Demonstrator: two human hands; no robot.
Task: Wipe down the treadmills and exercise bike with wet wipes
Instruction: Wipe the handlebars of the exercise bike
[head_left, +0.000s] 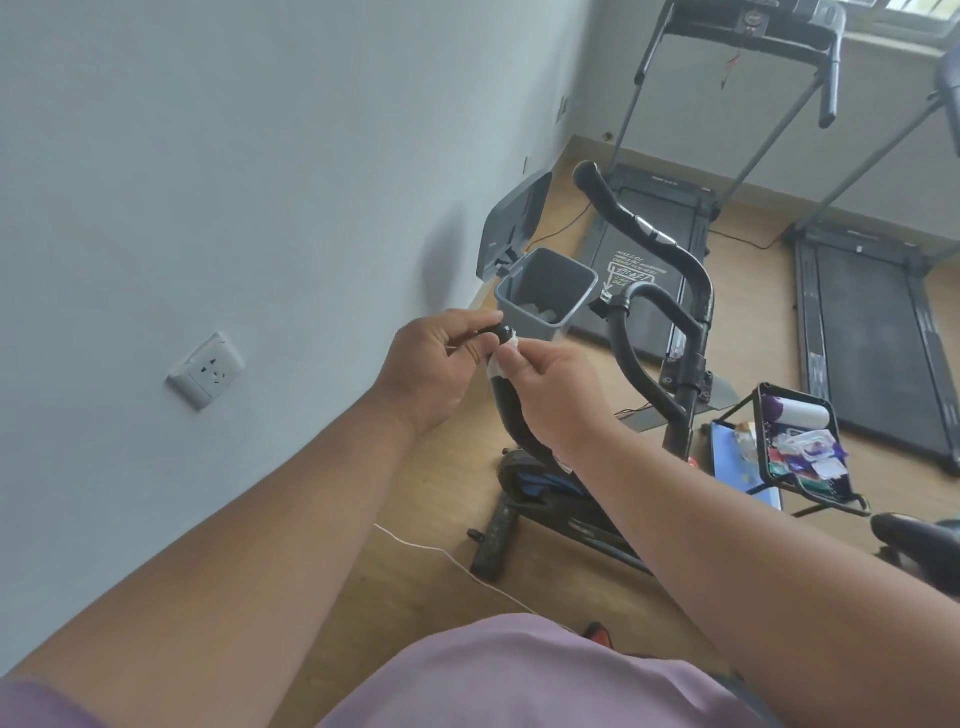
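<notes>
A black exercise bike stands in front of me, its near handlebar grip rising between my hands. My left hand pinches the tip of that grip. My right hand holds a white wet wipe wrapped against the grip just below the tip. Two treadmills stand beyond the bike: one straight ahead and another at the right.
A grey bin with its lid up stands by the wall and holds white scraps. A black wire rack with packets and a white roll sits right of the bike. A wall socket and a white cable lie at the left.
</notes>
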